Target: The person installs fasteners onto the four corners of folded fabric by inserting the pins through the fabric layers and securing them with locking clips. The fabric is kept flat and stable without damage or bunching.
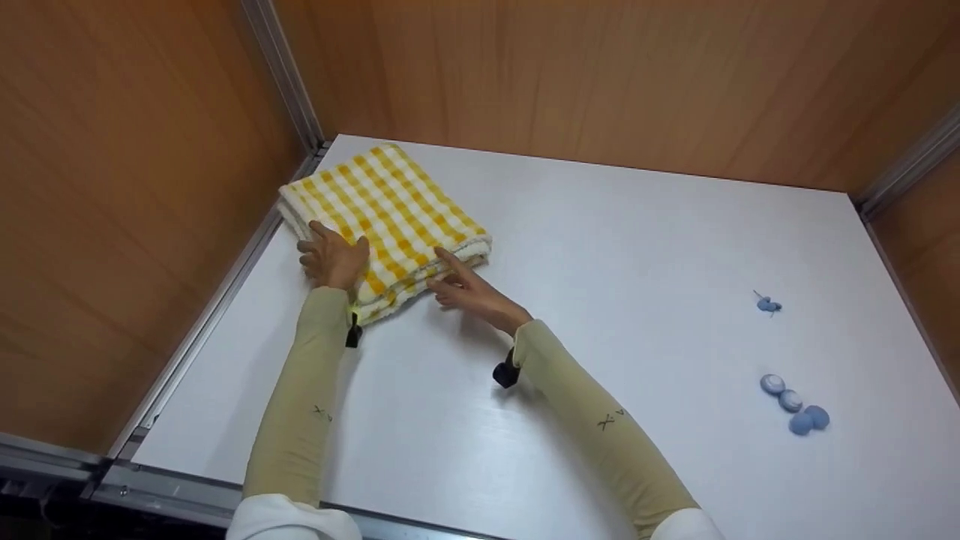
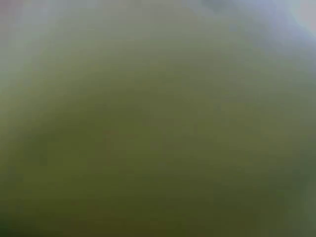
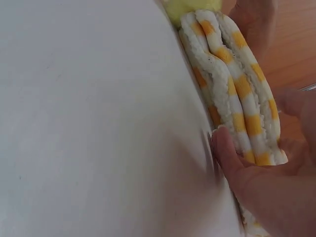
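A folded towel (image 1: 397,210) in yellow and white checks lies on the white table toward the back left, its layers stacked. My left hand (image 1: 335,259) touches its left front edge, thumb over the top and fingers along the side. At its front right edge is my right hand (image 1: 472,296), with the index finger reaching over the upper face. In the right wrist view the thumb of that right hand (image 3: 266,197) lies straight against the lower layers of the towel (image 3: 237,103), beside the tabletop. The left wrist view is a green blur.
Several small blue and white round things (image 1: 791,400) lie at the right of the table (image 1: 600,300). Behind them is a small blue piece (image 1: 768,304) with thin strands. Wooden panels (image 1: 600,75) stand behind and at the sides, with a metal rail (image 1: 202,322) on the left.
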The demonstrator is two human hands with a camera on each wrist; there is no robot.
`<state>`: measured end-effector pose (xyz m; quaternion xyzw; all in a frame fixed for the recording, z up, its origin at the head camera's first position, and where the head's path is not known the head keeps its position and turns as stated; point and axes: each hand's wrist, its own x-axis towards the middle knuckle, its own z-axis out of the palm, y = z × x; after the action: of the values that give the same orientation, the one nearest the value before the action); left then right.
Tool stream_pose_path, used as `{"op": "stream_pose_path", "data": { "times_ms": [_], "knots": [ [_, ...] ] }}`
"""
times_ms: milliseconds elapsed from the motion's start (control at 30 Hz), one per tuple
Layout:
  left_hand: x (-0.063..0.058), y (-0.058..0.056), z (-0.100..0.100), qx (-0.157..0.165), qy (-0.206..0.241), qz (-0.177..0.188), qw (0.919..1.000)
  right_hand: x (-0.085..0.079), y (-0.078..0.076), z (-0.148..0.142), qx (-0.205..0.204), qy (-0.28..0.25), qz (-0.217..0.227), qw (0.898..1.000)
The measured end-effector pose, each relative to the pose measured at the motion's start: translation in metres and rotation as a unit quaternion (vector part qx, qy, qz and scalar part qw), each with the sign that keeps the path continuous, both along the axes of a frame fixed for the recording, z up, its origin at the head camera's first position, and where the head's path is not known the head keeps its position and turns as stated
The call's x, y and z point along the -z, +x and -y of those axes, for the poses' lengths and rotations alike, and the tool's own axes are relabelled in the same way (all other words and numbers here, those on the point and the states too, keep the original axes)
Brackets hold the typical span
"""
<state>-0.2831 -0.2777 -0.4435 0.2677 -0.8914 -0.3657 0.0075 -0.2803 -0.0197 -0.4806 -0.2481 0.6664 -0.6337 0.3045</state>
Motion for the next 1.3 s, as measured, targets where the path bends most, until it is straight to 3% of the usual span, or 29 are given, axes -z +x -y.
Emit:
{"op": "stream_pose_path", "data": {
  "times_ms": [167,367,667,867,1033,1300],
  "knots": [
    [0.002,0.003,0.004,0.014,0.086,0.007,0.9961,0.003,-0.002,0.001,0.009,0.033,-0.006,0.999],
    [0.002,0.001,0.007,0.027,0.132,-0.009,0.9909,0.0,-0.004,-0.004,0.031,0.045,-0.018,0.998],
    [0.004,0.011,0.005,0.061,0.217,-0.056,0.9727,-0.008,0.002,-0.02,0.072,0.084,-0.066,0.992],
    [-0.002,0.024,0.005,0.04,0.241,-0.039,0.969,-0.01,0.009,-0.024,0.076,0.082,-0.064,0.992],
    [0.002,0.041,0.015,0.016,0.292,-0.024,0.9562,-0.011,0.017,-0.023,0.072,0.072,-0.064,0.993],
    [0.006,0.064,0.029,-0.026,0.33,-0.043,0.9426,-0.009,0.036,-0.027,0.078,0.083,-0.082,0.99]
  ]
}}
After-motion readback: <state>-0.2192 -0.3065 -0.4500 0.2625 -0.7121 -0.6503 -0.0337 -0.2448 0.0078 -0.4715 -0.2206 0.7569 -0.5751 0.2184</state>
